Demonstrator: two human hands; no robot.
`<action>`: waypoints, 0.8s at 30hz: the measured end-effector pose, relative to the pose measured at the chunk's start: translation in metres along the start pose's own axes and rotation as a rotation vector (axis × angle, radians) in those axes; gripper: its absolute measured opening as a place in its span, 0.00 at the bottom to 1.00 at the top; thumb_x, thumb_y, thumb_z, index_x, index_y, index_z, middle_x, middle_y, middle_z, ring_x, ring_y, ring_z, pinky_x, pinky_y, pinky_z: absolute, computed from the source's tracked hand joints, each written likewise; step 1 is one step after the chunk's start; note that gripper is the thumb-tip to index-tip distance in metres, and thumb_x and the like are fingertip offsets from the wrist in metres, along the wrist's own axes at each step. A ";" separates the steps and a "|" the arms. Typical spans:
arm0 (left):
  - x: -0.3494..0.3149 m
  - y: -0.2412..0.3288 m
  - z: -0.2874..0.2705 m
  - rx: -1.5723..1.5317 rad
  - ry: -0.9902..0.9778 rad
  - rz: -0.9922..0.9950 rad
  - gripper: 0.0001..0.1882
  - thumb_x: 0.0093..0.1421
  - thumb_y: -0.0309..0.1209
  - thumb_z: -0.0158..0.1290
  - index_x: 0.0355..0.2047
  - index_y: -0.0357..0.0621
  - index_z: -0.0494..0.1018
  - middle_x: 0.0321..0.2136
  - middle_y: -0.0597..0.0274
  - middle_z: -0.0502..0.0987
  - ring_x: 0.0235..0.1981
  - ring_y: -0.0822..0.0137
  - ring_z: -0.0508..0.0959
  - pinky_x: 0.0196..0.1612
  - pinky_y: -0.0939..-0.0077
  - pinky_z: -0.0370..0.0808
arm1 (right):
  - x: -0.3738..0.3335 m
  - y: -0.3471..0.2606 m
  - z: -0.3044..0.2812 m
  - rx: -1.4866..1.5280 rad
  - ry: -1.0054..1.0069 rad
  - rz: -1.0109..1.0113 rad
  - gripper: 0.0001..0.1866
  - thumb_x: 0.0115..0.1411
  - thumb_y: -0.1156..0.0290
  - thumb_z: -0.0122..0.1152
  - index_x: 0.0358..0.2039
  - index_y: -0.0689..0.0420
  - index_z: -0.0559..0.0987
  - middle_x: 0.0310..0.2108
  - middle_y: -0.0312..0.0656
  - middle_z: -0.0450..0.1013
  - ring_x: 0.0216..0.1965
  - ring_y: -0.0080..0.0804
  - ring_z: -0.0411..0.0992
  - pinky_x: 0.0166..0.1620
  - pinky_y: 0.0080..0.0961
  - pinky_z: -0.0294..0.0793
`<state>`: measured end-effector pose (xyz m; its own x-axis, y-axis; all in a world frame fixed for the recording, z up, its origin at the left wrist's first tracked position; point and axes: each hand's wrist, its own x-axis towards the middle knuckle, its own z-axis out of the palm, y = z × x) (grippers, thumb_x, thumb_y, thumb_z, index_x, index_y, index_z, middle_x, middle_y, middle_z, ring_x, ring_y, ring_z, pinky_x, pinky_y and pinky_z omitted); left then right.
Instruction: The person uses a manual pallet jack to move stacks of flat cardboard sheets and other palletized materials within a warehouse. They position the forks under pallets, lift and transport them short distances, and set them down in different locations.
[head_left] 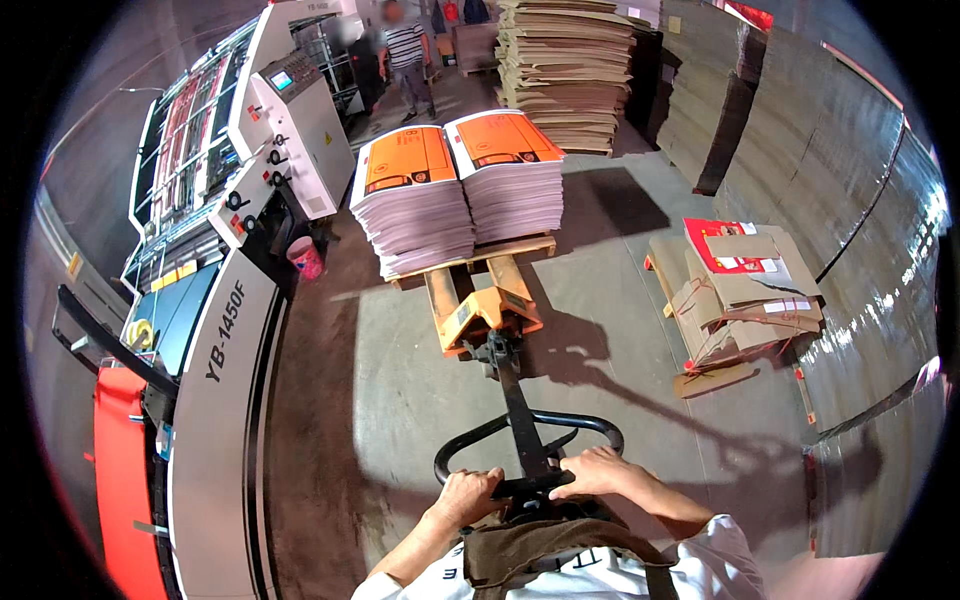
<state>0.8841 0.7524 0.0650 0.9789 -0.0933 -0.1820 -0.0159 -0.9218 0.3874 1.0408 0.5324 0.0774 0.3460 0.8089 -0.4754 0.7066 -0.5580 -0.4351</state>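
Observation:
Both my hands grip the black looped handle (pixel 447 452) of a yellow pallet jack (pixel 487 312), close in front of my body. My left hand (pixel 468 494) is closed around the handle's left side, and my right hand (pixel 594 472) is wrapped over its right side. From the handle a dark shaft runs forward to the jack, whose forks reach under a wooden pallet (pixel 516 249). On the pallet stand two tall stacks of printed sheets, a left stack (pixel 415 226) and a right stack (pixel 516 200), with orange designs on top.
A long white machine (pixel 222 400) with a control panel lines the left, a pink bucket (pixel 305 258) beside it. Cardboard pieces lie on a low pallet (pixel 745 330) at right, before tall board stacks (pixel 850 230). Brown cardboard (pixel 565 75) is piled behind; a person (pixel 407 60) stands far off.

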 end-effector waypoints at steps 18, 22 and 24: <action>0.096 -0.052 -0.136 0.049 1.400 -0.255 0.13 0.53 0.30 0.61 0.25 0.39 0.67 0.23 0.54 0.70 0.25 0.51 0.72 0.29 0.64 0.69 | 0.049 0.022 -0.155 0.117 1.283 -0.516 0.29 0.57 0.39 0.54 0.28 0.57 0.71 0.20 0.45 0.73 0.23 0.43 0.75 0.26 0.34 0.74; 0.108 -0.085 -0.160 0.068 1.317 -0.292 0.13 0.53 0.34 0.62 0.27 0.42 0.68 0.24 0.52 0.72 0.26 0.50 0.74 0.30 0.64 0.71 | 0.084 0.017 -0.177 0.106 1.319 -0.474 0.29 0.59 0.39 0.51 0.22 0.57 0.71 0.13 0.45 0.71 0.19 0.46 0.74 0.23 0.39 0.72; 0.108 -0.088 -0.168 0.192 1.370 -0.268 0.13 0.52 0.32 0.62 0.25 0.42 0.68 0.20 0.55 0.69 0.22 0.56 0.70 0.29 0.68 0.70 | 0.088 0.013 -0.179 0.087 1.356 -0.471 0.29 0.59 0.40 0.52 0.21 0.57 0.71 0.12 0.45 0.70 0.17 0.44 0.74 0.23 0.37 0.72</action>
<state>1.0253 0.8870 0.1634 0.3746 0.4233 0.8249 0.2813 -0.8997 0.3339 1.1907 0.6295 0.1669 0.4399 0.4397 0.7831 0.8965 -0.1634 -0.4119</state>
